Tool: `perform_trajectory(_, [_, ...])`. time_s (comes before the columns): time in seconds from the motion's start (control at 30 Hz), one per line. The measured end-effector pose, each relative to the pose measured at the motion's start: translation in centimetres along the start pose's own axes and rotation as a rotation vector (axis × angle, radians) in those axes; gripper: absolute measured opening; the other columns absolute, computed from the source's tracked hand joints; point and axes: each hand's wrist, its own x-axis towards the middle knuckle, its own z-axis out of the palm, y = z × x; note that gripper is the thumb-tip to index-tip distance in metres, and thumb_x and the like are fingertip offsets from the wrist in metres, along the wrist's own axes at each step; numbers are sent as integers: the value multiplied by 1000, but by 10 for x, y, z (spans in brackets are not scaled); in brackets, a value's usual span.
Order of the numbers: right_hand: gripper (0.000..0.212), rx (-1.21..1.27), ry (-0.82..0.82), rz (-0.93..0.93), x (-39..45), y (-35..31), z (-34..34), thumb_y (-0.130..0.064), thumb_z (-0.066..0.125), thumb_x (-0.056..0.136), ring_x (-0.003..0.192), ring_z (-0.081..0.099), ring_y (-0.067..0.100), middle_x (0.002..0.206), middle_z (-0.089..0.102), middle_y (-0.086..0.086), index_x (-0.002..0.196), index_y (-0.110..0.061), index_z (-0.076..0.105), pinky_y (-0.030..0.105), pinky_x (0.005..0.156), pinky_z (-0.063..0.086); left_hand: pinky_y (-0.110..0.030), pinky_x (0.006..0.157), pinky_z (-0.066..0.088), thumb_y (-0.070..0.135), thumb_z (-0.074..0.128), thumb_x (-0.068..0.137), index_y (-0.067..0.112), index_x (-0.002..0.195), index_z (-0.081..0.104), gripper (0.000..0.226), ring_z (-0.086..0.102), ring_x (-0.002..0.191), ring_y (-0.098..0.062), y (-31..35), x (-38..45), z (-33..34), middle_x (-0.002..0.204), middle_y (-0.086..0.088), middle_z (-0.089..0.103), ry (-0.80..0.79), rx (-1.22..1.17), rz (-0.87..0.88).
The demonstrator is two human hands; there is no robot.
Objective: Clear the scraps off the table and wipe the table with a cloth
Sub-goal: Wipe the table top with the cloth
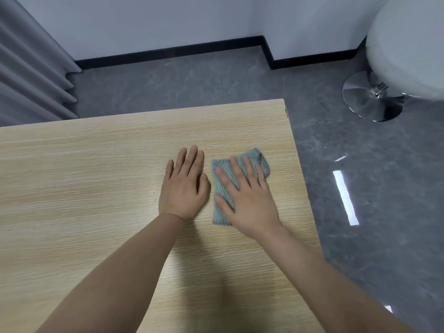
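A folded grey-green textured cloth (222, 186) lies on the light wooden table (84, 183), near its right edge. My right hand (247, 200) presses flat on the cloth with straight, spread fingers and covers most of it. My left hand (183, 188) rests flat on the bare wood just left of the cloth, fingers straight and together, holding nothing. No scraps show on the visible tabletop.
The table's far edge and right edge are in view, with grey marbled floor (360, 164) beyond. A white chair (408, 44) on a chrome round base (370, 102) stands at the back right. Grey curtains (28, 75) hang at the left.
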Motion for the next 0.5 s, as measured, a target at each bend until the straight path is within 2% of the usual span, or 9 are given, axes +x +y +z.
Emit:
perform_trajectory(0.1, [59,-5,-30,-69,0,22,-3,-61,14,94,145,-8,21,158,2,-1,148,-38,4,42,116,-7,-33,118,-5,39,15,92,24,151,11,60,-9,144,-5,0,0,0,158,10,2,-2,-5,3])
perform_trajectory(0.17, [60,-27,-9,44,12,47,-6,-63,10,93,144,-14,19,158,-3,-2,147,-39,0,40,116,-12,-34,119,-5,39,15,93,24,151,11,60,-9,144,-6,-1,0,0,158,10,2,-1,-3,3])
perform_trajectory(0.3, [60,12,41,284,38,79,-14,-61,12,95,145,-9,23,159,-2,0,148,-36,4,41,118,-7,-34,119,-5,38,16,93,25,151,12,59,-9,145,-7,0,-1,-1,158,10,2,-4,-2,-1])
perform_trajectory(0.43, [60,42,55,459,47,71,-16,-56,12,96,145,-7,27,159,-4,6,150,-30,4,43,119,-2,-34,119,-4,37,18,93,24,150,15,59,-5,145,-8,-1,-1,0,158,10,6,6,-15,0])
perform_trajectory(0.5, [62,10,56,477,36,55,-12,-56,10,96,145,-8,30,158,-5,9,150,-26,2,45,118,-3,-35,119,-3,37,19,93,24,150,16,59,-4,145,-9,-1,-1,0,158,9,7,10,-14,3])
